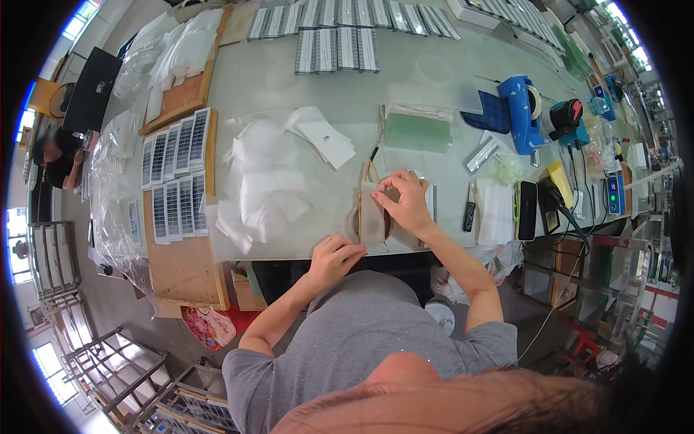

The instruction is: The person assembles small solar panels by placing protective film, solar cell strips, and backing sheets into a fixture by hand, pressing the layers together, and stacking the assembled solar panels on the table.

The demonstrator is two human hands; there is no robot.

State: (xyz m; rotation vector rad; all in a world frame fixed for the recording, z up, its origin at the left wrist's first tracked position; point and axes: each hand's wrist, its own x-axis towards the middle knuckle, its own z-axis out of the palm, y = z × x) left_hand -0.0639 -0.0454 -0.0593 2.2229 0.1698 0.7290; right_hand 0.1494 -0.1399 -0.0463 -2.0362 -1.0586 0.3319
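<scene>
Right hand (406, 202): thumb and fingers bent close together over the block's far half — cannot tell whether they pinch anything.
Left hand (332, 258): fingers curled, tips beside the block's near end (any hold is unclear).
Block (371, 220): tan, narrow, near the table's (419, 69) near edge.
Left of block: loose white sheets (267, 192).
Farther right: green sheets (418, 133) — then a blue tape dispenser (516, 119).

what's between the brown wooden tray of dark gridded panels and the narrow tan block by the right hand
In the head view, a loose heap of thin white sheets lies between the tray and the tan block.
</scene>
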